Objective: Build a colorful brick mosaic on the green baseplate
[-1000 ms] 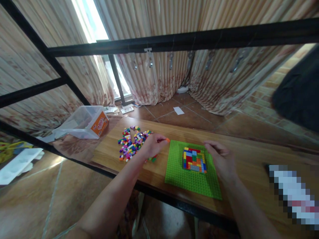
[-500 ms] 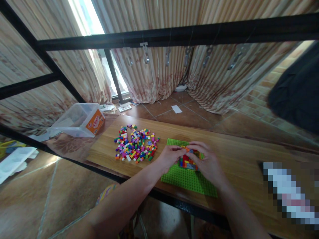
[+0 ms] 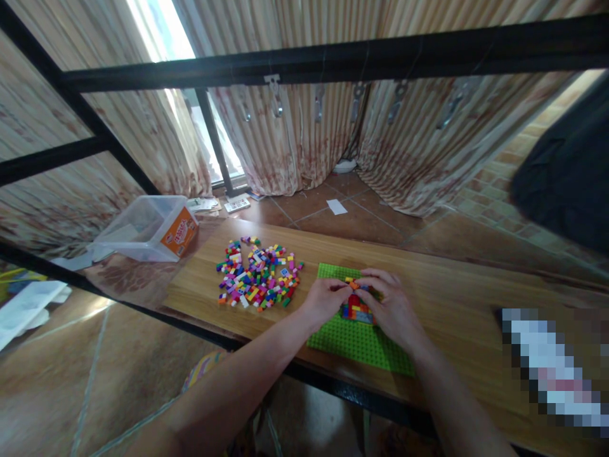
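A green studded baseplate [image 3: 354, 346] lies on the wooden table, with a block of red, blue, orange and grey toy bricks [image 3: 356, 310] built up on it. My left hand [image 3: 328, 298] reaches in from the left, thumb and fingers pinched together at the far side of this block. From the right, my right hand [image 3: 392, 308] arches over the bricks, its thumb and index fingertip meeting the left fingertips. A small orange toy brick [image 3: 353, 285] shows between the two hands' fingertips. My fingers hide part of the built block.
A loose pile of mixed toy bricks [image 3: 259, 276] spreads over the wooden table [image 3: 442, 298] left of the baseplate. Beyond its left end stands a clear plastic bin [image 3: 137, 228] with an orange label. A black metal bar [image 3: 304, 63] crosses ahead, with clips hanging below. A pixelated patch covers the table's right end.
Both hands stay at the brick block with only slight finger shifts. The fingertips have parted a little from the near bricks, showing more of them. The whole view has shifted slightly.
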The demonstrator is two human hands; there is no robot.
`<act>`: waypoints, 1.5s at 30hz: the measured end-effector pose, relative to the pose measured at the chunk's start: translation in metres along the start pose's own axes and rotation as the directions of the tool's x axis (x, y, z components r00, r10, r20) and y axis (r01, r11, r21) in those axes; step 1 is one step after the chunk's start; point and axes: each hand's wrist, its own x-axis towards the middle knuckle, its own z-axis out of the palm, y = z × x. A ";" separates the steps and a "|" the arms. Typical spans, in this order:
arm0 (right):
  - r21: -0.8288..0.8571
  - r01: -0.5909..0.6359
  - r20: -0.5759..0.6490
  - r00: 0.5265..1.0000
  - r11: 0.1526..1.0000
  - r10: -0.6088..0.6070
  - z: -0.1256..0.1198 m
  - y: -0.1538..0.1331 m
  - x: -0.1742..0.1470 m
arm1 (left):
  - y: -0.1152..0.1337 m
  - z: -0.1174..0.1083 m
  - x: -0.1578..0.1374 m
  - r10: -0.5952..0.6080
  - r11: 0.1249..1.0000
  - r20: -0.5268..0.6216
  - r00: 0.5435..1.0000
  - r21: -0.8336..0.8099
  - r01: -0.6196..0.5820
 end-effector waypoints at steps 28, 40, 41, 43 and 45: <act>-0.012 0.090 -0.064 0.994 0.996 -0.090 0.000 0.002 0.001 | -0.013 0.001 0.006 0.120 0.985 -0.015 0.993 0.129 -0.117; -0.056 -0.213 -0.057 0.976 0.976 0.209 0.014 0.008 0.002 | -0.014 0.000 0.005 0.150 0.966 0.016 0.989 0.209 -0.150; -0.043 -0.231 -0.050 0.972 0.972 0.228 0.016 0.008 0.003 | -0.013 0.000 0.005 0.154 0.964 0.018 0.988 0.218 -0.154; -0.005 -0.277 -0.042 0.960 0.961 0.277 0.017 0.009 0.004 | -0.011 0.000 0.004 0.153 0.958 0.018 0.988 0.242 -0.153; 0.031 -0.323 -0.038 0.945 0.946 0.324 0.018 0.009 0.005 | -0.008 0.001 0.002 0.148 0.950 0.023 0.989 0.274 -0.149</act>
